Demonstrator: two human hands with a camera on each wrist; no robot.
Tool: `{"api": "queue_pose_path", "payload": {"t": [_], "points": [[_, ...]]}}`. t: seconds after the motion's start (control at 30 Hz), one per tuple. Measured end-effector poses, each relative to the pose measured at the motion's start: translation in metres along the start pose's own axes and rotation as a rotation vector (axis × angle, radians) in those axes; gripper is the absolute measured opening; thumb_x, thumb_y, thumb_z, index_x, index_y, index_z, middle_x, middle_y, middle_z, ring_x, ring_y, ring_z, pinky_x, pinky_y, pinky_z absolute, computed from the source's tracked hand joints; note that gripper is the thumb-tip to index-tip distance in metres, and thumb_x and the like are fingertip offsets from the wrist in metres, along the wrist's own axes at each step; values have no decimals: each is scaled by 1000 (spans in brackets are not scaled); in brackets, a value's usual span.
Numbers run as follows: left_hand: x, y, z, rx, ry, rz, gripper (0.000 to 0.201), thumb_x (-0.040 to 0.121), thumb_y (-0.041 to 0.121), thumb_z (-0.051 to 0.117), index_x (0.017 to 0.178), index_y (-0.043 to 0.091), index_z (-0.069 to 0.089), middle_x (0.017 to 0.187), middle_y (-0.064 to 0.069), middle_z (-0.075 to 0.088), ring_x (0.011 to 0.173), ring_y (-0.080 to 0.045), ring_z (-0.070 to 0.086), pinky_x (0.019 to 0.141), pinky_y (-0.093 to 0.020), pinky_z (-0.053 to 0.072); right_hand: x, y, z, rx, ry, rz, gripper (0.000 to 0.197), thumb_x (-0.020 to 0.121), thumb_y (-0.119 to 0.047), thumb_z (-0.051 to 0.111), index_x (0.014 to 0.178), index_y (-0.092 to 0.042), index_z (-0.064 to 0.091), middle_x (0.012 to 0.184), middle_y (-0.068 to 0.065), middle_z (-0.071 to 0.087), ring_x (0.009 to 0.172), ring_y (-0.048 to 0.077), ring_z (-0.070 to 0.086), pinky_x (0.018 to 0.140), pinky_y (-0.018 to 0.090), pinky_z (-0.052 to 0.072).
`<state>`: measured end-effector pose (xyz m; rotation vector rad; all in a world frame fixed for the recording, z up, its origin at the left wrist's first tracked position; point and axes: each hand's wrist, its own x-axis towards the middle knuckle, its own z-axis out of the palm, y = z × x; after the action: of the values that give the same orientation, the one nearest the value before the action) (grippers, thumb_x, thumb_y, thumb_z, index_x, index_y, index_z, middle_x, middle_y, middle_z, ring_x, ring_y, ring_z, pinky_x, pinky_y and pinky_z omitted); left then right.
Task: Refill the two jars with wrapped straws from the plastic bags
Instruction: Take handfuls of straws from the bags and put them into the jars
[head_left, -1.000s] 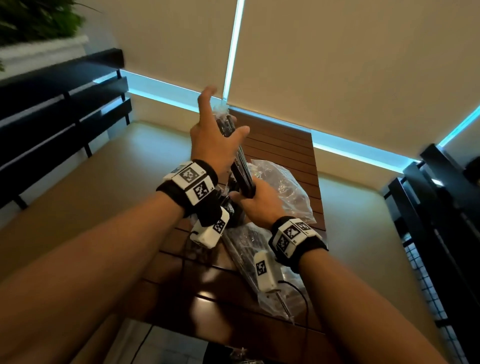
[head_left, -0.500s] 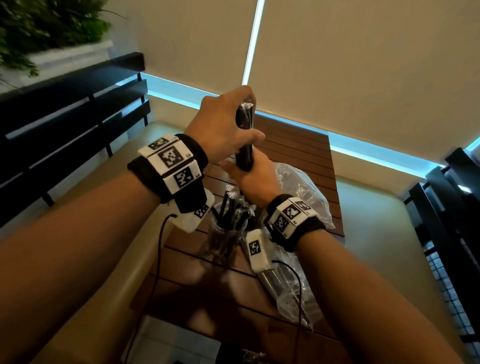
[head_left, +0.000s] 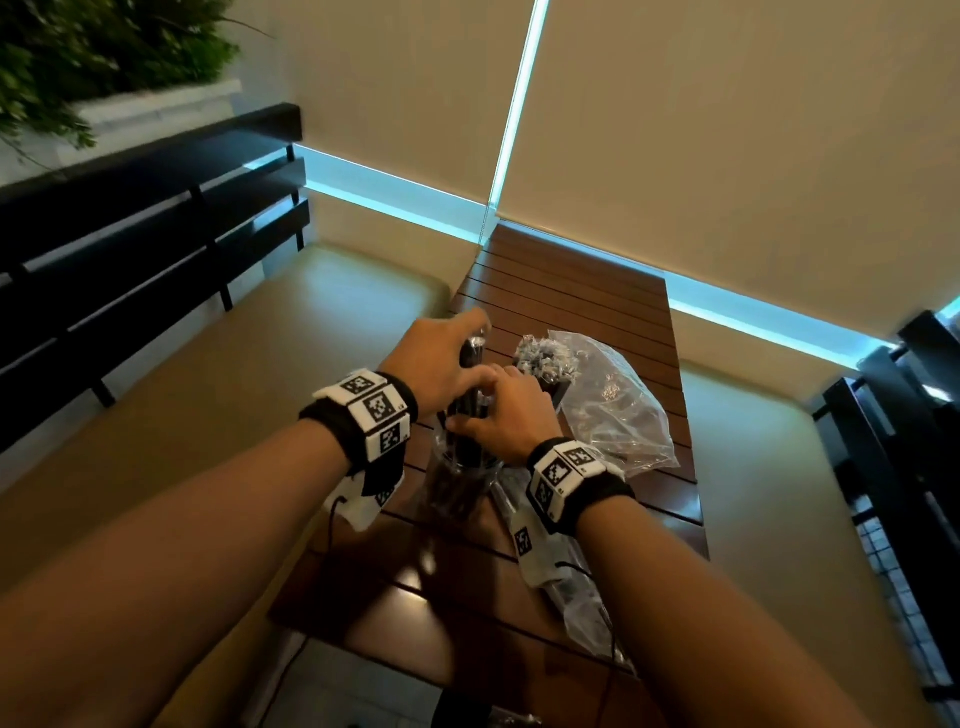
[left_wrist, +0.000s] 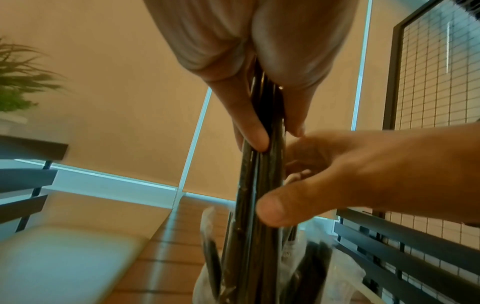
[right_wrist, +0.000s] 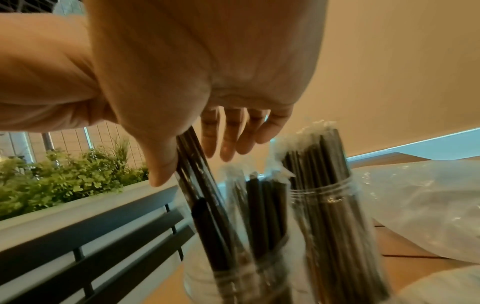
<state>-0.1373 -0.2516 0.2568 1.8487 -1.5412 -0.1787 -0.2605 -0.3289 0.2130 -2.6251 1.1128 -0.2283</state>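
My left hand (head_left: 460, 353) grips the top of a bundle of black wrapped straws (head_left: 474, 402), held upright. My right hand (head_left: 480, 415) curls round the same bundle lower down, its thumb (left_wrist: 272, 207) pressed on the front. The bundle's lower end stands inside the near glass jar (head_left: 457, 488), which holds a few other straws (right_wrist: 262, 207). Just behind it, the far jar (right_wrist: 335, 222) is packed full of wrapped straws (head_left: 545, 361). In the left wrist view my fingers (left_wrist: 253, 131) pinch the bundle (left_wrist: 262, 164).
A crumpled clear plastic bag (head_left: 618, 415) lies right of the jars on the slatted wooden table (head_left: 582, 296). Another bag (head_left: 576, 597) lies under my right wrist. Cushioned benches with dark slatted backs (head_left: 156, 218) flank the table. A planter (right_wrist: 64, 181) sits at the left.
Both hands have come down with the bundle from high above the table, and its lower end has gone into the near jar. The head view has tilted down.
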Motion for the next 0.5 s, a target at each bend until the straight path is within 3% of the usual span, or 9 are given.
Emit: {"api": "queue_pose_path", "payload": {"t": [0.17, 0.23, 0.33, 0.4, 0.5], "points": [[-7, -16, 36, -1, -64, -13, 35, 80, 29, 79, 103, 18, 56, 85, 1, 63, 76, -19, 60, 66, -26, 43, -20, 20, 3, -84, 75, 40, 69, 67, -55, 73, 125, -27, 47, 125, 3, 47, 115, 27, 44, 94, 44, 45], [-11, -21, 52, 90, -164, 25, 34, 83, 31, 75, 107, 18, 55, 97, -4, 66, 88, -26, 63, 72, -32, 48, -24, 24, 7, -58, 102, 56, 75, 66, -53, 74, 130, -27, 43, 127, 3, 44, 115, 27, 43, 94, 43, 46], [-21, -32, 73, 367, -350, 57, 39, 92, 38, 61, 124, 19, 50, 120, -5, 53, 107, -30, 57, 82, -41, 50, -30, 30, 11, -5, 74, 100, 90, 65, -51, 78, 138, -26, 32, 133, 5, 38, 120, 29, 42, 97, 44, 46], [-27, -42, 78, 427, -333, 83, 54, 88, 44, 62, 133, 20, 42, 127, -6, 46, 112, -29, 51, 87, -44, 50, -33, 35, 15, 49, 43, 133, 100, 64, -49, 81, 144, -24, 25, 136, 6, 36, 124, 30, 42, 99, 45, 46], [-26, -54, 71, 443, -190, 166, 93, 68, 63, 71, 142, 25, 30, 132, -8, 40, 111, -28, 47, 88, -46, 47, -33, 41, 19, 172, -41, 196, 107, 66, -42, 85, 147, -24, 17, 142, 8, 35, 129, 30, 45, 100, 44, 47]]}}
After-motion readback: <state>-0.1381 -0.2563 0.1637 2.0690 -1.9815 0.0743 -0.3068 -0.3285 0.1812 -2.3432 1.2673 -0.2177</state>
